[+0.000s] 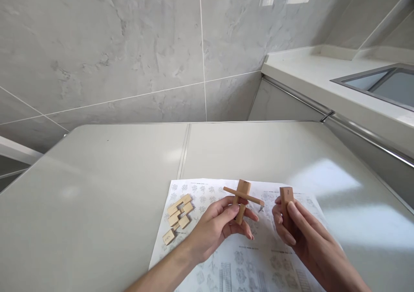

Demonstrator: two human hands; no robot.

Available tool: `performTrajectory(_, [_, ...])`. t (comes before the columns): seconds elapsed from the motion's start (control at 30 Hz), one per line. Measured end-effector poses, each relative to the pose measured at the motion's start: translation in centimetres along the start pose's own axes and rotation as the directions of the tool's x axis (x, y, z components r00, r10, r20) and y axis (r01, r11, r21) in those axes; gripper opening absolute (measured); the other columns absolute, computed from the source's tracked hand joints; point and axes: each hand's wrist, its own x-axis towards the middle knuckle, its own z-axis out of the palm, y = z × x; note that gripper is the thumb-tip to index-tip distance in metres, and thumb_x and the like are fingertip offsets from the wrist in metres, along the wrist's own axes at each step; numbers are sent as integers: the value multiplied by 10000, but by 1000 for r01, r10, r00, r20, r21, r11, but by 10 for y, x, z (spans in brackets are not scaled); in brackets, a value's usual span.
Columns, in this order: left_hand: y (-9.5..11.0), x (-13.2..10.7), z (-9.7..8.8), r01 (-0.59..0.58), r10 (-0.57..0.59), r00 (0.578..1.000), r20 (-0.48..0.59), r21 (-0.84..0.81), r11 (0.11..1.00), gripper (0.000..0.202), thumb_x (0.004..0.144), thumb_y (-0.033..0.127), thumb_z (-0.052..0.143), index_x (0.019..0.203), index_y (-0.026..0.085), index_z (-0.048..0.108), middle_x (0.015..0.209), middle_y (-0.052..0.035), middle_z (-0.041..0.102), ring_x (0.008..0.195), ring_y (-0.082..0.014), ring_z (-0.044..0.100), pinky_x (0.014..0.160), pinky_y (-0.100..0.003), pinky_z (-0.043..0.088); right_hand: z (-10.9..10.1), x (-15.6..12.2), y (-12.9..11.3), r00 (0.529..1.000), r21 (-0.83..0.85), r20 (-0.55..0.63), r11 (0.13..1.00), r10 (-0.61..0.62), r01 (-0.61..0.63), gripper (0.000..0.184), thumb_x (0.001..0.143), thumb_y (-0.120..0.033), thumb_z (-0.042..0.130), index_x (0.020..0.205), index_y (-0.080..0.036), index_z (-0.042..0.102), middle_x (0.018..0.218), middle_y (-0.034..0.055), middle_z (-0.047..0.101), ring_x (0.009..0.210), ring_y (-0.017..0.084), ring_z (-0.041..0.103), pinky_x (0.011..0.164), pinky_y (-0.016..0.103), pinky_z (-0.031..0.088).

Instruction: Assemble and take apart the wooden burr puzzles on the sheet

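In my left hand [215, 225] are two wooden puzzle pieces [244, 189] crossing each other, pinched between thumb and fingers above the sheet. One piece stands roughly upright and the other lies slantwise across it. My right hand [307, 233] grips a single wooden puzzle piece [286, 195], held upright with a small dark mark near its top. The two hands are apart, and their pieces do not touch. Light wooden notched pieces [174, 218] lie on the left part of the printed instruction sheet [207, 266], left of my left hand.
The sheet, covered in small diagrams, lies on a pale folding table [113, 188] with a seam. Behind it stands a grey tiled wall [129, 46]. A white counter [307, 70] with a metal-framed sink [384, 83] runs along the right side, higher than the table.
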Motion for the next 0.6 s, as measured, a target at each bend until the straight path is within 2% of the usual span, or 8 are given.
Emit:
performTrajectory(0.2, [-2,0,-1,12,-14,999,40,65,998,342,1058,400,664,1238,111,696,1144,-175,744,709,-169,714,837,-395,577,2,-3,8,998,-40,-4,998,-57,57,445,978,-624,712,1231,-262,663,697,-57,397,612,146,315,573,285,327])
performTrajectory(0.3, [-3,-1,-1,34,-42,996,76,113,993,368,1069,436,644,1269,127,663,1151,-176,750,648,-154,708,839,-411,576,0,-5,13,989,-185,-19,973,-146,140,433,1013,-625,661,1230,-250,663,720,-48,479,552,122,330,550,289,318])
performTrajectory(0.43, [-2,-1,2,34,-46,995,86,137,990,364,1080,432,631,1278,127,649,1146,-176,756,661,-147,704,823,-381,566,-2,-6,18,971,-347,43,907,-237,237,416,1043,-615,612,1193,-233,680,794,-6,609,529,126,426,592,318,412])
performTrajectory(0.53, [0,-1,4,26,-39,995,87,143,989,358,1082,425,629,1277,127,660,1173,-185,754,667,-147,707,803,-367,565,0,-6,20,975,-363,46,906,-219,220,414,1057,-604,589,1224,-236,679,724,-21,593,520,134,413,571,307,390])
performTrajectory(0.6, [1,-1,5,16,-29,995,93,141,990,354,1082,430,626,1249,123,674,1194,-193,750,669,-147,707,778,-358,566,2,-7,21,978,-379,46,902,-205,207,430,1051,-612,591,1217,-228,689,633,-45,523,515,143,396,553,300,366])
